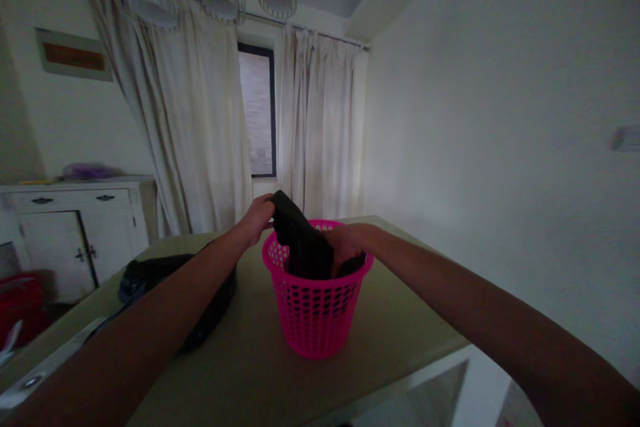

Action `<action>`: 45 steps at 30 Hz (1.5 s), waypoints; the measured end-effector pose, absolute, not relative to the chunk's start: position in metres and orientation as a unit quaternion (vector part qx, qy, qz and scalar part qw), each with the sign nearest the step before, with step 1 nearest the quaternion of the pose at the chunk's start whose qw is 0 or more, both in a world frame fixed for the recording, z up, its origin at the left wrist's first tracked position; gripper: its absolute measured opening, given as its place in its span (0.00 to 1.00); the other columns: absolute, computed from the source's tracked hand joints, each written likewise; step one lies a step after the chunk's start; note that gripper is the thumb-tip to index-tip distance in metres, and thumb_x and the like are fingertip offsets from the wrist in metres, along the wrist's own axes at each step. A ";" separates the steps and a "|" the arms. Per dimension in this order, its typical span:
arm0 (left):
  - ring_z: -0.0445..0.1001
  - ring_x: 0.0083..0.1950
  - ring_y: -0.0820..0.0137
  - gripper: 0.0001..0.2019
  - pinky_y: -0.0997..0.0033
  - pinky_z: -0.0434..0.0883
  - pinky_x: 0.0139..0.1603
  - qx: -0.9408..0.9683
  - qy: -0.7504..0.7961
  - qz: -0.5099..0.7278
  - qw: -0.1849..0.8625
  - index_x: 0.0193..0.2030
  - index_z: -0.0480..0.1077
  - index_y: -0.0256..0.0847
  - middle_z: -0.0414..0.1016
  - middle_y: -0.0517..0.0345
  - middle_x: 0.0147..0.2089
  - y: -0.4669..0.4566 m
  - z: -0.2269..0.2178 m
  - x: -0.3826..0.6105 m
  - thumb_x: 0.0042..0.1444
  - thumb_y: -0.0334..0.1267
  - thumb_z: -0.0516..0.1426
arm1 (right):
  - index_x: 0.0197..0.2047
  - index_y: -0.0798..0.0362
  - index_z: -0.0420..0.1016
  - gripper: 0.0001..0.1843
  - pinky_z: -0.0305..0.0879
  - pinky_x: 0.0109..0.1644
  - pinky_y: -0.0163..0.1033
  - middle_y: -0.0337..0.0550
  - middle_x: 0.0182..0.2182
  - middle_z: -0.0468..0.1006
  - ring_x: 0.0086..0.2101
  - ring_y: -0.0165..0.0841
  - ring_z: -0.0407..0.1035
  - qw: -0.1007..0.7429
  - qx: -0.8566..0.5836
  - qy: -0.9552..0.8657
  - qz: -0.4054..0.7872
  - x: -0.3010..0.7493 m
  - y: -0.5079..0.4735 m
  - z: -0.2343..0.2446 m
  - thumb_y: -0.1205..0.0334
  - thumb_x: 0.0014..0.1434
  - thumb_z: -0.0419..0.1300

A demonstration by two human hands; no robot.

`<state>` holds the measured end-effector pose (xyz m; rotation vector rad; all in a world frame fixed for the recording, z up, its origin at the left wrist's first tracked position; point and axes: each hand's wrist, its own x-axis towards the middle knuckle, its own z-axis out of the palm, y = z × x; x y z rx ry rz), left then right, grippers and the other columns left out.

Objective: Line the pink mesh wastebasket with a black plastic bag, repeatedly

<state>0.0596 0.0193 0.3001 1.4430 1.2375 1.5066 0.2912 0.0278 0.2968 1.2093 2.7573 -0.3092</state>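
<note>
Cloth [306,243], pinched by left hand [257,219], droops into a pink basket [319,337], right hand [346,240] inside, grip unclear.

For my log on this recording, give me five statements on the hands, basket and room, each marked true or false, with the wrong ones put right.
1. The left hand holds an end of the dark cloth. True.
2. The basket lies tipped on its side. False: it stands upright on the table.
3. The right hand is at the basket's opening. True.
4. The basket is blue. False: it is bright pink.
5. The curtains cover the window completely. False: part of the window shows between them.
</note>
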 end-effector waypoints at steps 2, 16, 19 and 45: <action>0.72 0.32 0.69 0.12 0.73 0.70 0.32 0.573 0.442 0.578 0.377 0.36 0.71 0.41 0.76 0.59 0.31 0.011 0.300 0.069 0.41 0.38 0.56 | 0.50 0.50 0.84 0.29 0.77 0.43 0.48 0.53 0.45 0.87 0.46 0.51 0.81 0.065 0.434 0.898 0.038 0.274 0.030 0.282 0.54 0.43 0.79; 0.70 0.26 0.71 0.10 0.73 0.68 0.26 0.680 0.396 0.538 0.302 0.33 0.69 0.41 0.72 0.63 0.26 -0.051 0.258 0.021 0.51 0.45 0.63 | 0.39 0.52 0.83 0.25 0.64 0.35 0.38 0.41 0.28 0.82 0.29 0.34 0.74 -0.104 0.344 0.933 -0.013 0.376 0.017 0.312 0.39 0.68 0.58; 0.72 0.29 0.71 0.09 0.73 0.69 0.30 0.700 0.379 0.517 0.314 0.37 0.72 0.41 0.74 0.61 0.29 -0.062 0.249 0.014 0.57 0.44 0.61 | 0.34 0.53 0.79 0.30 0.63 0.37 0.40 0.44 0.27 0.78 0.29 0.34 0.70 -0.175 0.325 0.929 0.025 0.402 -0.004 0.302 0.44 0.75 0.46; 0.77 0.38 0.63 0.08 0.65 0.69 0.42 0.902 0.305 0.283 -0.116 0.43 0.74 0.44 0.79 0.55 0.36 -0.088 0.219 0.017 0.68 0.44 0.57 | 0.40 0.53 0.78 0.10 0.60 0.46 0.47 0.51 0.36 0.81 0.38 0.41 0.71 -0.104 0.294 0.897 0.312 0.459 -0.026 0.225 0.62 0.67 0.55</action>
